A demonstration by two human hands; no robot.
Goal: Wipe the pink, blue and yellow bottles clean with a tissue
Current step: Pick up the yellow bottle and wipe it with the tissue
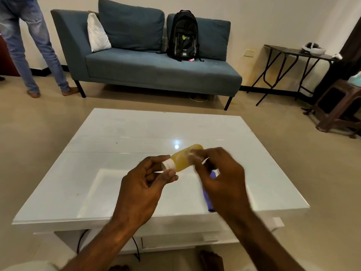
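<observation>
White glossy table (109,145) in a living room, seen from above the hands. Left fingers (156,160) curled round the white cap (169,165) of the yellow bottle (185,157), thumb pressed under the cap; left hand (142,190) holding it in the air over the table, bottle lying sideways, base pointing away and to the right. Right fingers (203,155) pinched on a crumpled tissue (195,158) pressed against the bottle's side; right hand (222,180) motion-blurred. Blue bottle (209,196) lying on the table just under the right hand, mostly hidden by it. Pink bottle not seen. Beyond the table: blue-grey sofa (156,69) with a black backpack (183,36) and a white cushion (97,34). Person in jeans (29,42) standing far left. Folding side table (293,53) by the wall at right.
</observation>
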